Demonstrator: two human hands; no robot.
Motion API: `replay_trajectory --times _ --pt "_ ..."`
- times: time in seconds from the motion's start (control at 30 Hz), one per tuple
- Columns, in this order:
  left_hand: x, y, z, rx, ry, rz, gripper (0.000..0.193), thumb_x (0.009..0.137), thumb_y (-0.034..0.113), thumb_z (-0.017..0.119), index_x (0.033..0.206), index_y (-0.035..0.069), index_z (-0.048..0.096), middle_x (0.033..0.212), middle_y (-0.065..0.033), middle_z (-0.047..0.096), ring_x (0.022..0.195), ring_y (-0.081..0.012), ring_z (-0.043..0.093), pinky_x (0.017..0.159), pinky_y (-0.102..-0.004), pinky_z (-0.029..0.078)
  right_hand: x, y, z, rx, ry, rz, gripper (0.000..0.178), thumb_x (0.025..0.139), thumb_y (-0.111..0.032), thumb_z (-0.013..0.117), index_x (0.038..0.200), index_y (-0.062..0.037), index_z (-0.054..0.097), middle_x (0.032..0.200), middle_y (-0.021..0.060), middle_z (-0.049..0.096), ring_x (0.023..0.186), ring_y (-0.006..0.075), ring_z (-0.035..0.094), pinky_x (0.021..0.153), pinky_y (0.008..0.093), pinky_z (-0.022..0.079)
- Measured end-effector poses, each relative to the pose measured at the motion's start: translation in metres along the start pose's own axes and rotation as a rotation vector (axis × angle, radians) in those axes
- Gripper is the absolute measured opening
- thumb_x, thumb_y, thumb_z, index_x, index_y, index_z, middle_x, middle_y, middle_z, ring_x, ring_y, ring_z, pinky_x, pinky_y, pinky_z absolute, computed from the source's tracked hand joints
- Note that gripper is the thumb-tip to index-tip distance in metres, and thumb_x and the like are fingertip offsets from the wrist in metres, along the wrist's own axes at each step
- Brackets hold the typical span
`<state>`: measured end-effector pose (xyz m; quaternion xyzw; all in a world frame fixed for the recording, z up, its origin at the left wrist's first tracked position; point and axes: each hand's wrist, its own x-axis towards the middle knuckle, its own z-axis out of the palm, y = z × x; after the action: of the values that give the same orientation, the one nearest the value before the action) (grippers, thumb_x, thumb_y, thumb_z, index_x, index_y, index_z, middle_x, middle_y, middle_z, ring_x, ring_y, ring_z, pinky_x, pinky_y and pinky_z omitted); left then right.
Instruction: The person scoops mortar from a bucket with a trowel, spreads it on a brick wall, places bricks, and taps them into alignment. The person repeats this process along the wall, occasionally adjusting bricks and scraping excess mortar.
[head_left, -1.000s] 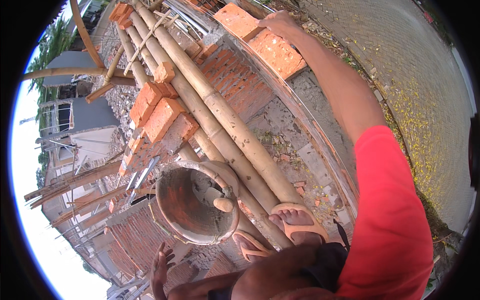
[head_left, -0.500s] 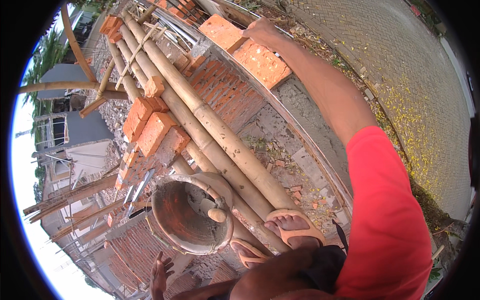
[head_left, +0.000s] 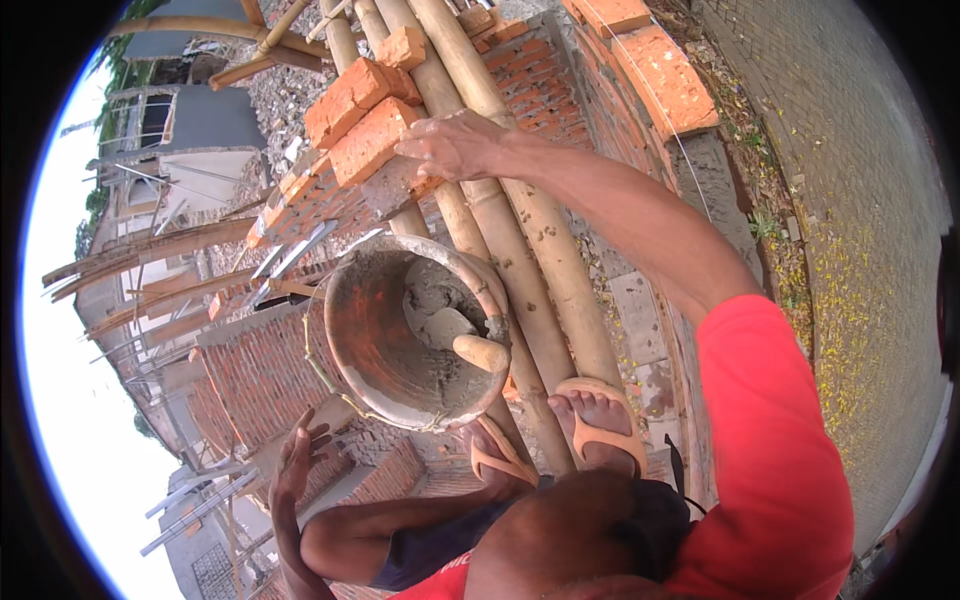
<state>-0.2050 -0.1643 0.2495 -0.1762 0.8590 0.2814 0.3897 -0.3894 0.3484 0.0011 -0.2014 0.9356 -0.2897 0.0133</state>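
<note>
My right hand (head_left: 458, 146) reaches across the bamboo poles, its fingers stretched out at the near end of an orange brick (head_left: 370, 143). More bricks (head_left: 355, 98) lie stacked beside and behind that one. My left hand (head_left: 297, 455) hangs at the lower left, fingers apart, holding nothing. Between my hands stands a bucket (head_left: 375, 385) with grey wet mortar (head_left: 435, 290) inside. A trowel with a wooden handle (head_left: 481, 352) rests in it, its blade partly in the mortar. On the wall at the upper right sit laid bricks (head_left: 663, 80).
Long bamboo poles (head_left: 520, 240) run under my sandalled feet (head_left: 600, 425). A taut string (head_left: 680, 150) follows the wall top, where grey mortar (head_left: 715, 185) is spread past the last brick. Beyond lies a paved road (head_left: 860, 270). Brick walls (head_left: 245, 385) and rubble stand lower at the left.
My right hand has left the brick on the wall and moved left to the stacked bricks. The view has shifted, with the bucket now higher and nearer the middle. My left hand stays open.
</note>
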Motion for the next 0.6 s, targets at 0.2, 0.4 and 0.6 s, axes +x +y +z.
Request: replay_trajectory --times 0.2,0.4,0.6 --pt "-0.024 -0.010 0.005 -0.016 -0.029 0.035 0.094 0.098 0.076 0.047 0.166 0.016 0.025 0.150 -0.0212 0.053 0.131 -0.0312 0.057 0.098 -0.0425 0.052 0.010 -0.030 0.121 0.539 0.373 0.122 0.103 0.085 -0.010 0.068 0.168 -0.0096 0.007 0.174 0.0186 0.002 0.160 0.0416 0.009 0.131 0.0529 0.015" --pt "-0.025 -0.036 -0.019 -0.133 0.025 -0.025 0.081 0.104 0.067 0.045 0.165 0.016 0.030 0.150 -0.0192 0.053 0.130 -0.0284 0.058 0.098 -0.0401 0.051 0.008 -0.036 0.140 -0.068 0.389 0.110 0.084 0.088 -0.019 0.065 0.163 -0.0086 0.028 0.162 0.0244 0.032 0.147 0.0418 0.036 0.119 0.0578 0.030" --pt "-0.020 -0.008 -0.025 -0.288 -0.068 -0.002 0.066 0.111 0.048 0.038 0.166 0.013 0.025 0.167 -0.0221 0.021 0.152 -0.0357 0.026 0.118 -0.0527 0.032 0.039 -0.042 0.116 -0.532 0.353 0.194 0.072 0.078 -0.037 0.073 0.140 -0.0070 0.050 0.136 0.0199 0.054 0.137 0.0379 0.046 0.112 0.0519 0.035"
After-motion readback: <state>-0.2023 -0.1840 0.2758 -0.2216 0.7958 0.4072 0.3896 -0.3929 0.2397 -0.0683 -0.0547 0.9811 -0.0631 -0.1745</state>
